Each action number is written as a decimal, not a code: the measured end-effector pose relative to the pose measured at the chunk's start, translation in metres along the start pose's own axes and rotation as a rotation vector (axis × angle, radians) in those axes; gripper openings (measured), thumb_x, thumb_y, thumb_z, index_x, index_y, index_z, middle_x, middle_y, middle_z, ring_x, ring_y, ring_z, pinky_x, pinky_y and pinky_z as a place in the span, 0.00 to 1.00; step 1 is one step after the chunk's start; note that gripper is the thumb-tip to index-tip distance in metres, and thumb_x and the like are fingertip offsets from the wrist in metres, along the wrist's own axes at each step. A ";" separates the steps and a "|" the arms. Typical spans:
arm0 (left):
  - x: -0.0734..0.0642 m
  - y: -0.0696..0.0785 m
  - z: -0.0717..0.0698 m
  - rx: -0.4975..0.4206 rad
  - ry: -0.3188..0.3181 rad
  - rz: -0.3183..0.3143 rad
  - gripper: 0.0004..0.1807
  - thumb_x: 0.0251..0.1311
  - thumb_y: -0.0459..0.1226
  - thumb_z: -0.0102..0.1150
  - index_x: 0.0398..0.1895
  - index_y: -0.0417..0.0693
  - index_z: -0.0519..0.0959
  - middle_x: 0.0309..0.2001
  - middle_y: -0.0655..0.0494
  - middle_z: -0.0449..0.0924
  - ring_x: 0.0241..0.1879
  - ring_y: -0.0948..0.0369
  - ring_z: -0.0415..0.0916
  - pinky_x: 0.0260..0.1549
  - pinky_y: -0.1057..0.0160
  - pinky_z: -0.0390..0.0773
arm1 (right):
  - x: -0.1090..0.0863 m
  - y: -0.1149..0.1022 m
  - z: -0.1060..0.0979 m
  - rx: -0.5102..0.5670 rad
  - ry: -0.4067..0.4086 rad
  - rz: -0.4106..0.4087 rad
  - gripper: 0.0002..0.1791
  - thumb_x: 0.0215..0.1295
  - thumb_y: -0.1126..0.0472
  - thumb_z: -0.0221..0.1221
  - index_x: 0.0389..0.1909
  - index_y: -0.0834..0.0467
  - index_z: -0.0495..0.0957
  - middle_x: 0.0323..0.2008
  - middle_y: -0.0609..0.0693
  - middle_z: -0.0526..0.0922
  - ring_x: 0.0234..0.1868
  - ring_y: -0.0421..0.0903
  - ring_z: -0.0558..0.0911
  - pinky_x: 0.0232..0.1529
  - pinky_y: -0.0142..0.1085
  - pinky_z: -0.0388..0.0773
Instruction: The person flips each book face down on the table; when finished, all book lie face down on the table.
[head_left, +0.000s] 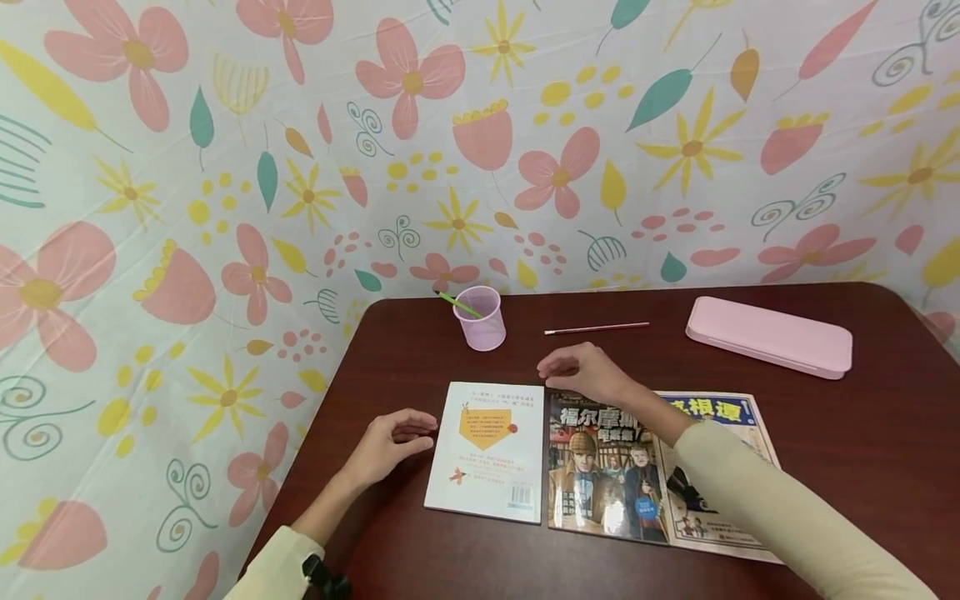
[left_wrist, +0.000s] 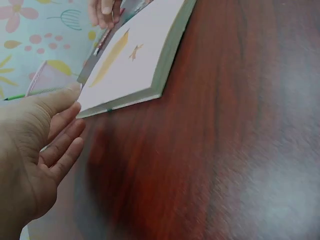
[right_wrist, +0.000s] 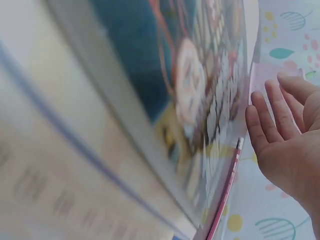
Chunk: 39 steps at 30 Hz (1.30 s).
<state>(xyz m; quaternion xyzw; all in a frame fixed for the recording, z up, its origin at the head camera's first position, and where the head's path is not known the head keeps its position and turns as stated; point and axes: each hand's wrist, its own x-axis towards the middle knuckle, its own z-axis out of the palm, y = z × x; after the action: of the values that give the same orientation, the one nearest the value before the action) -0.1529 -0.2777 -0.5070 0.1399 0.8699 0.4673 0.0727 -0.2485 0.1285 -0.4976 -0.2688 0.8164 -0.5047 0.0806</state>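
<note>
A white book [head_left: 487,483] with an orange pentagon on its cover lies flat on the dark table. My left hand [head_left: 390,446] is just beside its left edge, fingers loosely bent and holding nothing; the left wrist view shows the fingertips close to the corner of the white book [left_wrist: 145,65]. To the right lies a dark illustrated book [head_left: 603,492], and beyond it a cream and blue one [head_left: 723,525], partly hidden by my right forearm. My right hand [head_left: 588,373] hovers at the top edge of the dark book, near the white book's upper right corner, with nothing in its fingers.
A pink mesh pen cup [head_left: 483,329] with a green pencil [head_left: 459,305] stands at the back. A thin red pencil [head_left: 596,328] lies behind my right hand. At the back right is a pink pencil case [head_left: 768,336]. A floral cloth hangs behind the table [head_left: 405,333].
</note>
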 end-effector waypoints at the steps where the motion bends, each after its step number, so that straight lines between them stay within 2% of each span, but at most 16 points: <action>1: 0.002 0.001 0.000 -0.010 0.006 0.001 0.16 0.66 0.37 0.74 0.56 0.50 0.86 0.53 0.55 0.88 0.53 0.56 0.86 0.55 0.58 0.84 | -0.002 -0.001 -0.003 0.005 -0.004 -0.010 0.13 0.71 0.68 0.68 0.54 0.66 0.86 0.47 0.59 0.90 0.51 0.55 0.87 0.50 0.43 0.85; 6: 0.016 0.014 0.002 -0.084 0.032 0.012 0.19 0.67 0.34 0.73 0.60 0.48 0.84 0.57 0.51 0.86 0.58 0.52 0.84 0.59 0.55 0.82 | -0.014 0.000 -0.018 0.007 -0.024 -0.012 0.16 0.71 0.66 0.69 0.57 0.65 0.85 0.53 0.61 0.88 0.55 0.58 0.86 0.52 0.41 0.84; 10: 0.030 0.027 0.006 -0.128 0.024 0.046 0.25 0.68 0.32 0.72 0.67 0.43 0.80 0.63 0.46 0.83 0.64 0.49 0.80 0.62 0.51 0.80 | -0.026 0.002 -0.029 0.001 -0.036 -0.003 0.19 0.71 0.67 0.68 0.61 0.67 0.82 0.56 0.63 0.86 0.58 0.62 0.84 0.53 0.41 0.85; 16: 0.048 0.047 0.018 -0.129 -0.018 0.083 0.29 0.68 0.33 0.71 0.71 0.49 0.77 0.67 0.48 0.81 0.66 0.51 0.78 0.65 0.50 0.78 | -0.044 0.010 -0.044 -0.028 -0.042 0.026 0.23 0.71 0.65 0.69 0.64 0.67 0.80 0.58 0.64 0.85 0.60 0.63 0.83 0.54 0.42 0.84; 21: 0.058 0.059 0.034 -0.141 -0.074 0.136 0.32 0.68 0.32 0.72 0.74 0.47 0.75 0.70 0.45 0.78 0.68 0.47 0.77 0.65 0.51 0.77 | -0.060 0.017 -0.056 -0.047 -0.028 0.045 0.23 0.72 0.65 0.69 0.64 0.67 0.80 0.58 0.64 0.85 0.60 0.64 0.83 0.50 0.36 0.85; 24: 0.058 0.062 0.048 -0.145 -0.117 0.159 0.35 0.67 0.33 0.73 0.76 0.43 0.72 0.72 0.43 0.76 0.68 0.46 0.76 0.65 0.50 0.78 | -0.070 0.020 -0.063 -0.061 -0.018 0.056 0.23 0.72 0.65 0.68 0.64 0.67 0.80 0.57 0.64 0.85 0.59 0.63 0.83 0.49 0.35 0.85; 27: 0.055 0.067 0.063 -0.134 -0.156 0.150 0.38 0.66 0.34 0.73 0.78 0.41 0.70 0.73 0.43 0.74 0.68 0.48 0.76 0.65 0.52 0.78 | -0.078 0.022 -0.070 -0.073 -0.008 0.065 0.22 0.72 0.66 0.68 0.64 0.68 0.80 0.56 0.64 0.86 0.58 0.63 0.84 0.48 0.35 0.85; 30: 0.050 0.073 0.078 -0.113 -0.185 0.134 0.39 0.66 0.36 0.74 0.78 0.42 0.69 0.73 0.46 0.75 0.67 0.50 0.77 0.65 0.54 0.78 | -0.086 0.024 -0.076 -0.072 -0.002 0.073 0.21 0.71 0.68 0.68 0.62 0.68 0.81 0.55 0.64 0.87 0.56 0.62 0.86 0.46 0.33 0.85; 33: 0.045 0.077 0.092 -0.081 -0.203 0.145 0.39 0.65 0.36 0.75 0.77 0.40 0.70 0.71 0.46 0.77 0.66 0.50 0.79 0.66 0.53 0.77 | -0.091 0.028 -0.080 -0.072 0.003 0.082 0.20 0.70 0.70 0.68 0.61 0.69 0.82 0.53 0.64 0.87 0.53 0.62 0.87 0.44 0.32 0.85; 36: 0.038 0.082 0.105 -0.008 -0.217 0.169 0.38 0.64 0.37 0.77 0.76 0.40 0.72 0.71 0.48 0.76 0.68 0.51 0.76 0.68 0.53 0.75 | -0.095 0.031 -0.084 -0.076 0.006 0.093 0.19 0.70 0.71 0.67 0.60 0.68 0.83 0.53 0.62 0.88 0.52 0.59 0.87 0.43 0.32 0.85; 39: 0.032 0.085 0.115 0.122 -0.226 0.195 0.40 0.62 0.42 0.78 0.76 0.42 0.73 0.72 0.54 0.77 0.69 0.56 0.74 0.68 0.57 0.74 | -0.097 0.033 -0.086 -0.085 0.003 0.100 0.18 0.70 0.71 0.67 0.59 0.68 0.83 0.52 0.61 0.88 0.50 0.57 0.87 0.44 0.34 0.86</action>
<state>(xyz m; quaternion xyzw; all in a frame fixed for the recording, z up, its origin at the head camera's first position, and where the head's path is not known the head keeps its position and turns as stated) -0.1388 -0.1320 -0.4995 0.2796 0.8652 0.3999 0.1158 -0.2129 0.2578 -0.4983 -0.2300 0.8497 -0.4653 0.0927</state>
